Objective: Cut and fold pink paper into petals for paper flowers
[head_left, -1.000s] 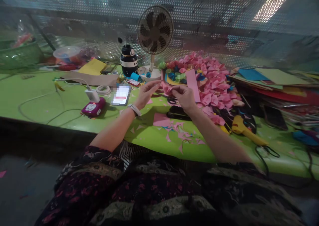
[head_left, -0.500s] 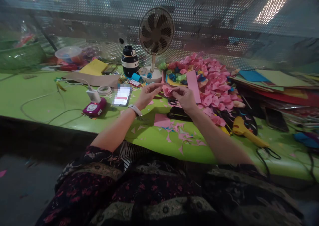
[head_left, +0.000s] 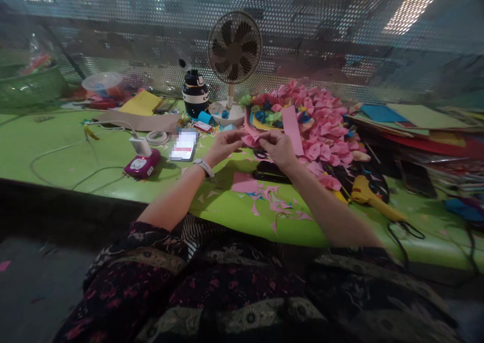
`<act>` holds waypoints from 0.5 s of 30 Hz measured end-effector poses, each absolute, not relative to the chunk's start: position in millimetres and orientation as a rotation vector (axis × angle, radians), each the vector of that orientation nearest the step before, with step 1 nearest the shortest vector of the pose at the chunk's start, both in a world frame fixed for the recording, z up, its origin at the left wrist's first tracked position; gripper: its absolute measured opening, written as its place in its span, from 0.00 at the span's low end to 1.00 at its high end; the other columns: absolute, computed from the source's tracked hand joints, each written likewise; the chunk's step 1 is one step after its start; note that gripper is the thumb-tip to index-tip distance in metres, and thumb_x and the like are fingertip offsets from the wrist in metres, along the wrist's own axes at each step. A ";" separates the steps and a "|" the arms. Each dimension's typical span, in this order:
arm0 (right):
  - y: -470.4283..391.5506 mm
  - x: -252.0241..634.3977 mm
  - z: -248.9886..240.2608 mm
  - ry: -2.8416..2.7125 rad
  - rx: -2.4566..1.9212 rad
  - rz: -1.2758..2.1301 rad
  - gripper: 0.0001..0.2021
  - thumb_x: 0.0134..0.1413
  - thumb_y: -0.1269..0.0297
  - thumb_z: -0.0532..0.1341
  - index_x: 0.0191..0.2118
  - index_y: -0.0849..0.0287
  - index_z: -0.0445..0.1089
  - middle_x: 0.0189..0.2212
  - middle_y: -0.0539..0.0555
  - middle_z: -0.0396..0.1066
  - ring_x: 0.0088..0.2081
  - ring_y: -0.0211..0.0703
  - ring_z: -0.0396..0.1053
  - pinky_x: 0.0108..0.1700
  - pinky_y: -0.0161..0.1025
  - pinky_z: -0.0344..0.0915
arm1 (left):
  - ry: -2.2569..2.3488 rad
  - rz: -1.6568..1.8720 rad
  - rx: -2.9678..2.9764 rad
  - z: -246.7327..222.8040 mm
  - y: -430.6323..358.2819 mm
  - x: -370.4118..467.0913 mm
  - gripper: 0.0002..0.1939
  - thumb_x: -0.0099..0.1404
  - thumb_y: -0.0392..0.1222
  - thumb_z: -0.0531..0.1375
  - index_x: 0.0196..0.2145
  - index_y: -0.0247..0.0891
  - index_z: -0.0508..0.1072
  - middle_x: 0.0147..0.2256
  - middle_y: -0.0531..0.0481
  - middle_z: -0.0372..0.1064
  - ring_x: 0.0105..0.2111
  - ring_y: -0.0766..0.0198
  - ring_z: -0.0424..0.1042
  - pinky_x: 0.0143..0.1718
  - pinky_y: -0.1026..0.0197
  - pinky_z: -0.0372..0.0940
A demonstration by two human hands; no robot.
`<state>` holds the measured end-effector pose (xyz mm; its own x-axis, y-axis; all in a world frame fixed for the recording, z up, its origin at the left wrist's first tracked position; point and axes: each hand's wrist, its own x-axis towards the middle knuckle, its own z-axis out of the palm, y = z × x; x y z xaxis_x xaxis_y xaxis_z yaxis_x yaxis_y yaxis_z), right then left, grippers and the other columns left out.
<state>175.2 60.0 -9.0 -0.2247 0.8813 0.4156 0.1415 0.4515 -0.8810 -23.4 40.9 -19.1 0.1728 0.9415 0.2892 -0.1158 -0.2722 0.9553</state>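
Between my two hands is a small folded piece of pink paper [head_left: 250, 140], held above the table. My left hand [head_left: 226, 146] pinches its left edge, fingers closed. On the other side my right hand [head_left: 279, 151] grips the paper's right edge between thumb and fingers. Below my right hand lie a black stapler [head_left: 270, 172] and dark scissor handles [head_left: 260, 153], partly covered. A flat pink sheet [head_left: 245, 182] and small pink scraps [head_left: 278, 202] are spread nearer me. A pink paper strip [head_left: 293, 130] leans behind my right hand, beside a heap of pink paper petals [head_left: 328, 131].
A standing fan [head_left: 234, 51] and a black bottle [head_left: 195, 95] stand at the back. To the left are a phone [head_left: 183, 145], a purple socket box [head_left: 142, 164] and cables. A yellow glue gun [head_left: 374, 199] and stacked coloured sheets [head_left: 416, 119] lie right.
Both hands have come slightly closer together and a little lower around the pink paper, which now looks flatter. The view has shifted slightly.
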 end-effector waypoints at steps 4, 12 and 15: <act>58.2 175.3 -9.2 -1.789 -0.945 0.789 0.07 0.48 0.61 0.66 0.33 0.59 0.76 0.27 0.51 0.76 0.29 0.42 0.73 0.36 0.41 0.73 | 0.874 1.331 1.619 -24.0 44.9 -20.3 0.15 0.53 0.37 0.69 0.41 0.35 0.80 0.37 0.46 0.79 0.33 0.67 0.75 0.32 0.68 0.70; 49.9 175.2 5.5 -1.588 -0.872 1.060 0.14 0.50 0.57 0.67 0.42 0.55 0.72 0.30 0.50 0.77 0.33 0.43 0.76 0.39 0.41 0.75 | 0.833 1.326 1.363 -19.6 39.5 -22.0 0.15 0.59 0.44 0.67 0.44 0.37 0.80 0.39 0.48 0.79 0.36 0.65 0.78 0.37 0.63 0.75; 50.6 176.2 8.2 -1.566 -0.879 1.066 0.13 0.51 0.58 0.67 0.41 0.55 0.71 0.30 0.50 0.77 0.34 0.44 0.76 0.41 0.43 0.75 | 0.816 1.328 1.294 -18.5 38.9 -23.4 0.14 0.59 0.43 0.68 0.43 0.37 0.79 0.38 0.48 0.78 0.36 0.64 0.78 0.38 0.60 0.76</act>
